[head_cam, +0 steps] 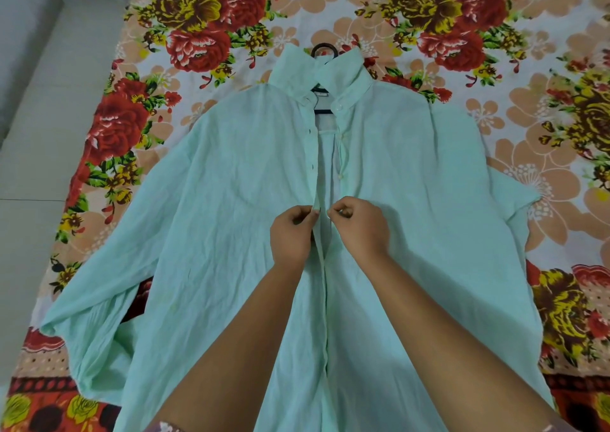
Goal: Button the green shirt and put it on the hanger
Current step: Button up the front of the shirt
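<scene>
A pale green shirt lies front-up and spread wide on a flowered bedsheet, collar away from me. A dark hanger sits inside it; its hook pokes out above the collar and a bar shows in the neck opening. The front is open from the collar down to my hands and looks closed below them. My left hand pinches the left front edge with the buttonholes. My right hand pinches the right front edge at mid-chest, a finger's width from the left one. White buttons show on the right edge above.
The flowered sheet covers the bed on all sides of the shirt. Pale floor tiles run along the bed's left edge. Both sleeves spread out to the sides, the left one reaching near the bed's edge.
</scene>
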